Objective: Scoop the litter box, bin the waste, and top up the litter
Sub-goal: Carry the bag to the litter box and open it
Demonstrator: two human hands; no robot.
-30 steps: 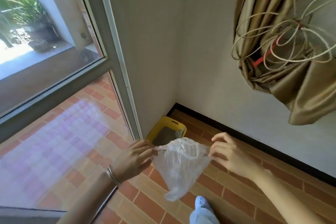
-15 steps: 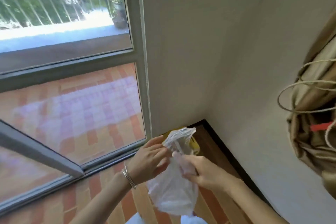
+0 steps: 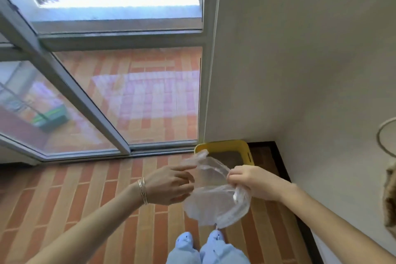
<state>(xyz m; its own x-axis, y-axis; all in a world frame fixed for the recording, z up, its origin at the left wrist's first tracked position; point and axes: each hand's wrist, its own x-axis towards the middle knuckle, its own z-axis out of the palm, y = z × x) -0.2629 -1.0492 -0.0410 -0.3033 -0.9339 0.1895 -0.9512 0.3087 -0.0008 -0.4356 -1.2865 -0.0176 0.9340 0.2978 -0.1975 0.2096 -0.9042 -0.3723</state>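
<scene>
A thin clear plastic bag hangs in front of me, its mouth pulled apart between both hands. My left hand pinches the bag's left rim, with thin bracelets on that wrist. My right hand grips the right rim in a closed fist. Beyond the bag, a yellow litter box sits on the floor in the corner by the wall. Its dark inside is partly hidden by the bag.
A glass sliding door with a grey frame runs along the left and far side. A cream wall closes the right. The floor is orange brick tile. My feet in light blue slippers stand below the bag.
My view has swung left and down, so the curtain has left the frame. The hands have spread apart, and the bag's mouth has gone from bunched to open.
</scene>
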